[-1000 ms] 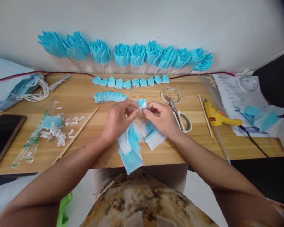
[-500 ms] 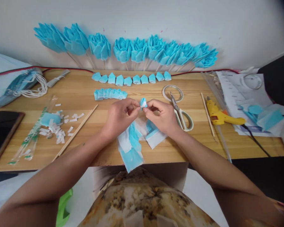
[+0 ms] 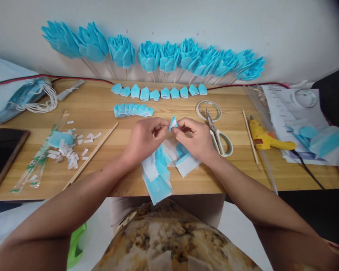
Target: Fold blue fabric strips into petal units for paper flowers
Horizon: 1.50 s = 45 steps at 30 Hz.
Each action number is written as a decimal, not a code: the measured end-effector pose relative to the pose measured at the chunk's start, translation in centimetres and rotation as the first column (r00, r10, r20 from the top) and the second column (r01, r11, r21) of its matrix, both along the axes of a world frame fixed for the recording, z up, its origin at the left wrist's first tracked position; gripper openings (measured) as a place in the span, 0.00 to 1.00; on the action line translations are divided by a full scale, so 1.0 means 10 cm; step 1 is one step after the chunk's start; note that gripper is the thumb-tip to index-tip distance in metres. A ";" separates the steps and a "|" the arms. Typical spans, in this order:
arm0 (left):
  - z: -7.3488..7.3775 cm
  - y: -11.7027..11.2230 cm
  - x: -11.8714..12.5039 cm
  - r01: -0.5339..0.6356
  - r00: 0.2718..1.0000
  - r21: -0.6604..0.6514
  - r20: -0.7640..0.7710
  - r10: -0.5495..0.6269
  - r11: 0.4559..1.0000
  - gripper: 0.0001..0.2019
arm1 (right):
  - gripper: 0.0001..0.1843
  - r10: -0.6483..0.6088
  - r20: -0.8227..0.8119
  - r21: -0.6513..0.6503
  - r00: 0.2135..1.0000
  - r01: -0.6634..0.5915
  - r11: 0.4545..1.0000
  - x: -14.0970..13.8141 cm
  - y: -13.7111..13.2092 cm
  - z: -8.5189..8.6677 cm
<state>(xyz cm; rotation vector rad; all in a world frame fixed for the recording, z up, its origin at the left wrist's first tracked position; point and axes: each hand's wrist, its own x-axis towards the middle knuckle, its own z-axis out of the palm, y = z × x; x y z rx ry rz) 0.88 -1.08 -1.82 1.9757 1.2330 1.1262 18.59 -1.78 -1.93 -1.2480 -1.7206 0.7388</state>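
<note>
Between my two hands a small folded blue-and-white fabric petal [image 3: 173, 123] is held up over the table. My left hand [image 3: 147, 135] pinches its left side with thumb and forefinger. On the other side, the fingertips of my right hand [image 3: 196, 137] are closed on it too. Loose blue and white fabric pieces [image 3: 158, 180] lie below the hands, one hanging past the table's front edge. Beyond them, a row of folded petals [image 3: 165, 93] and a tight overlapping cluster of petals [image 3: 133, 110] rest on the wood. Scissors [image 3: 219, 137] lie open-bladed to the right of my right hand.
Blue fabric flowers [image 3: 149, 56] on sticks lean against the wall. A tape roll [image 3: 199, 109] touches the scissors. Rightward lie a yellow glue gun [image 3: 267, 141], a stick [image 3: 251, 139] and papers [image 3: 293, 101]. Leftward are a phone [image 3: 5, 154], paper scraps [image 3: 70, 154] and wooden sticks [image 3: 93, 152].
The held petal has turned a little and now shows a pointed tip upward. Both hands keep their pinch. The whole view has shifted slightly.
</note>
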 end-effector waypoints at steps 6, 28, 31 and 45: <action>-0.01 0.00 0.00 0.003 1.000 -0.025 0.010 -0.003 1.000 0.05 | 0.08 -0.004 0.017 -0.008 1.000 0.005 1.000 0.00 0.00 0.01; 0.70 0.13 -0.73 -0.260 0.965 0.007 -0.023 0.260 0.966 0.07 | 0.11 -0.080 -0.230 -0.235 0.970 0.024 0.972 0.12 0.13 0.01; 0.75 0.07 -1.22 -0.347 0.917 -0.004 -0.211 0.339 0.938 0.11 | 0.11 -0.064 -0.233 -0.207 0.970 0.015 0.978 0.11 0.11 0.03; 0.33 -0.09 -2.05 -0.451 0.805 -0.058 -0.458 0.377 0.891 0.05 | 0.09 -0.074 -0.275 -0.230 0.959 0.010 0.973 0.10 0.15 -0.10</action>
